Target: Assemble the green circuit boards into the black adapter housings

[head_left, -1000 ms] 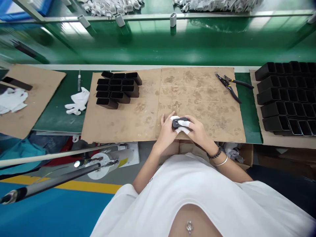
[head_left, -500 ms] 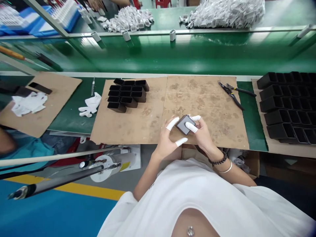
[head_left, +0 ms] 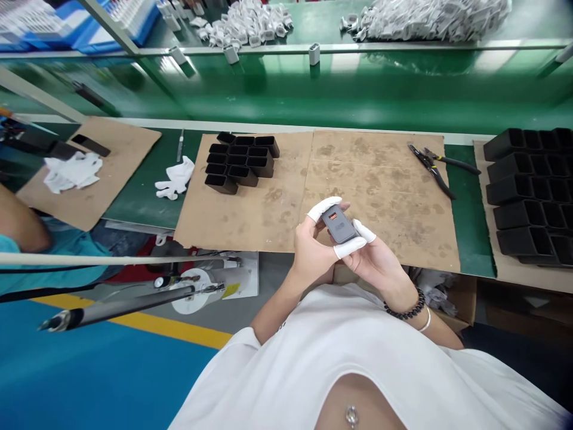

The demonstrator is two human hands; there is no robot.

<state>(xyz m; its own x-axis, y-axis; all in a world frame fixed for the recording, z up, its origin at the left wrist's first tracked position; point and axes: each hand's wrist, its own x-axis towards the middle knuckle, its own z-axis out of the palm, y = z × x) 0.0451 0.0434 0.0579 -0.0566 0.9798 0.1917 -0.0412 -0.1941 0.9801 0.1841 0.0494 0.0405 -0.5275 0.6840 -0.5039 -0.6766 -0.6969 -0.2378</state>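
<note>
A small dark grey rectangular plastic housing (head_left: 340,226) is held above the front edge of the cardboard, its flat end with a small orange-red slot facing up. My left hand (head_left: 312,246) is closed on it, index finger along the upper left side and thumb along the lower side. From the right, my right hand (head_left: 378,263) also grips it, one fingertip against its right corner; its other fingers are partly hidden underneath. White finger cots cover the fingertips of both hands. Left of them, a cluster of similar black housings (head_left: 242,160) stands open end up on the cardboard mat (head_left: 286,221).
Pliers and cutters (head_left: 432,170) lie at the mat's right. More black housings (head_left: 532,191) stand in rows far right. A white glove (head_left: 175,179) lies left. White parts (head_left: 250,24) are heaped on the shelf behind. A co-worker's arm (head_left: 22,218) is at left.
The housing has been turned, so its end with the orange-red slot now shows. My left hand has closed on it; my right thumb has come off its face. The view has shifted slightly.
</note>
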